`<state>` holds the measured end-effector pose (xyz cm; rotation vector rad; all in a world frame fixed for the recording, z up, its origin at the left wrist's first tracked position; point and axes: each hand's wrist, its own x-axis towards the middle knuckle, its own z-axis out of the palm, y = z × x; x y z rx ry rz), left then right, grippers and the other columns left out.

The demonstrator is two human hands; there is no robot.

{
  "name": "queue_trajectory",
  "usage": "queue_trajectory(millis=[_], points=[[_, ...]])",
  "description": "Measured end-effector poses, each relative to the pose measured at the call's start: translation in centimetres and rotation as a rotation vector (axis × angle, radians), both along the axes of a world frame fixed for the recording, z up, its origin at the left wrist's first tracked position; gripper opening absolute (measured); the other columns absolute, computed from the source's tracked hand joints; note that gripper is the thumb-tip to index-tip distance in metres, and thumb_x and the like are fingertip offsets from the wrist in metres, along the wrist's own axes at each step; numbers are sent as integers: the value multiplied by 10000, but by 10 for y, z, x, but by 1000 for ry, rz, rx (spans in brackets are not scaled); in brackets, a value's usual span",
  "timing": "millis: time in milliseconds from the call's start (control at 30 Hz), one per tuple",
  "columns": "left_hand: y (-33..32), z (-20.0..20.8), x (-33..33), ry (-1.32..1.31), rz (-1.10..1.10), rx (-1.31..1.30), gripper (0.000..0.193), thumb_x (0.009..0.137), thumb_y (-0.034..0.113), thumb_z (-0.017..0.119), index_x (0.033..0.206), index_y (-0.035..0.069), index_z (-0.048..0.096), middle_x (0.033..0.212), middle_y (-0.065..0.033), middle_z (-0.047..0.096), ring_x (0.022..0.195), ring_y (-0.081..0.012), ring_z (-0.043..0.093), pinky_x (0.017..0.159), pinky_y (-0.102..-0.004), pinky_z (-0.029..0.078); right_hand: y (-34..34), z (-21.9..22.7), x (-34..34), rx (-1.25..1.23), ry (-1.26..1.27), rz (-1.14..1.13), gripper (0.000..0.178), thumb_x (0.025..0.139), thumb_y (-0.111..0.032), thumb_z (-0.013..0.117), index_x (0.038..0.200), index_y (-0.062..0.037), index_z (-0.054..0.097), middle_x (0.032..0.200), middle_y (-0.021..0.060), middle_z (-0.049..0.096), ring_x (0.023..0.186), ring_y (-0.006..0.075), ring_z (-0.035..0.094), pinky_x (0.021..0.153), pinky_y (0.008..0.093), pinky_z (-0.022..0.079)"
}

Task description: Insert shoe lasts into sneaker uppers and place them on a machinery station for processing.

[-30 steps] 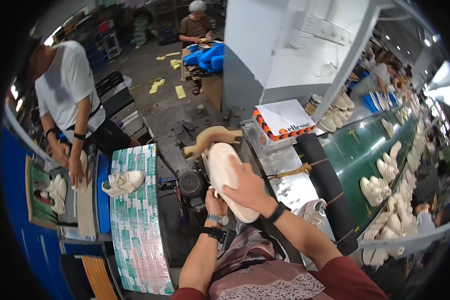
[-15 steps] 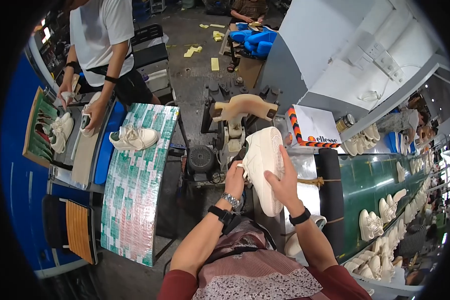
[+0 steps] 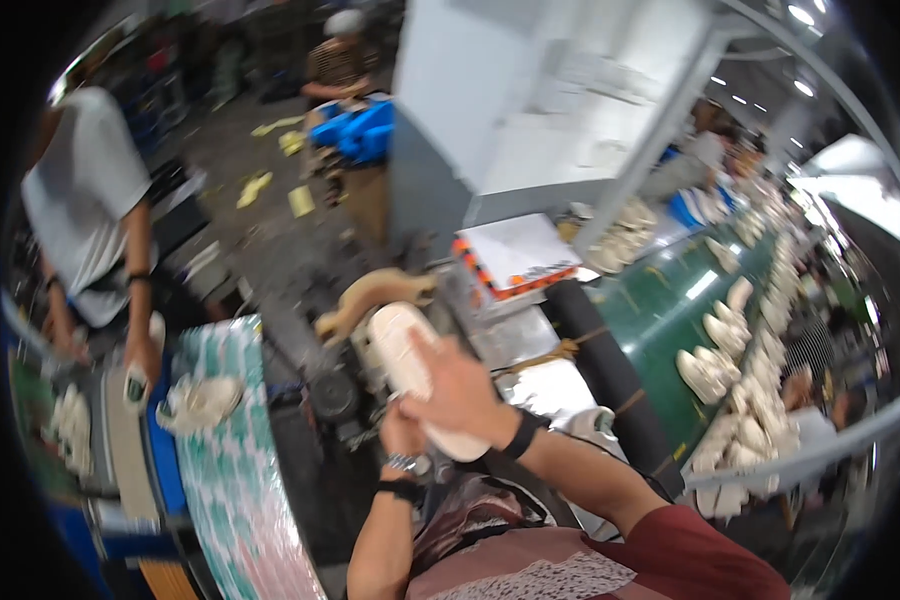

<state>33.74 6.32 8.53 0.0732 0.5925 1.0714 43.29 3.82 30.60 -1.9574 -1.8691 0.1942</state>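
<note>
A cream-white sneaker (image 3: 402, 350) is in front of me, its pale sole turned up toward me and its upper mostly hidden underneath. My left hand (image 3: 402, 430) is closed around its left side, near the middle, with a watch on the wrist. Across the sole lies my right hand (image 3: 458, 388), gripping the shoe from the right. Its fingers are somewhat blurred. Just beyond the shoe is a machine's curved tan pad (image 3: 370, 300).
At left, another cream sneaker (image 3: 202, 402) stands on a wrapped green-and-white board (image 3: 260, 500), near a co-worker in a white shirt (image 3: 85, 190). A white box with an orange-and-black edge (image 3: 520, 250) is ahead right. Several sneakers line a green conveyor (image 3: 640, 320).
My view has swung right, so the surroundings shift left. The sneaker has tipped from its side to sole-up, and my right hand now lies across the sole.
</note>
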Motion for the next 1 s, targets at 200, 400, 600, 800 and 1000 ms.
queue_trajectory(millis=[200, 400, 600, 800, 1000], points=[[-35, 4, -41, 76, -327, 213, 610, 1010, 477, 388, 1468, 76, 425, 1500, -122, 473, 1370, -329, 465, 1116, -477, 396, -23, -18, -3, -4, 106, 17, 968, 743, -368, 709, 1570, -141, 261, 1189, 268, 478, 974, 458, 601, 738, 500, 549], [-48, 84, -3, -239, -273, 194, 663, 969, 533, 480, 1491, 129, 422, 1480, -109, 496, 1333, -337, 501, 1080, -455, 441, -38, -20, -1, 127, 89, -54, 915, 799, -345, 713, 1562, -101, 269, 1221, 262, 447, 932, 427, 623, 694, 444, 571], [3, 130, -1, -363, -390, 189, 659, 976, 514, 500, 1488, 106, 423, 1471, -118, 502, 1329, -331, 495, 1091, -447, 419, -49, -26, -5, 301, 127, -66, 790, 899, -341, 659, 1545, -83, 282, 1201, 244, 431, 958, 431, 599, 688, 449, 565], [59, 178, -11, -506, -543, 111, 655, 985, 492, 523, 1484, 79, 424, 1461, -128, 510, 1326, -324, 488, 1104, -437, 393, -67, -25, -16, 339, 148, -141, 740, 900, -355, 641, 1540, -153, 329, 1285, 236, 462, 1008, 414, 617, 749, 456, 572], [-87, 82, -57, -624, -731, -86, 652, 994, 469, 547, 1479, 52, 425, 1450, -139, 518, 1322, -317, 481, 1118, -428, 366, -152, -56, 16, 190, 1165, -92, 809, 982, -335, 577, 1603, -110, 110, 1414, 178, 497, 1209, 293, 581, 989, 386, 486]])
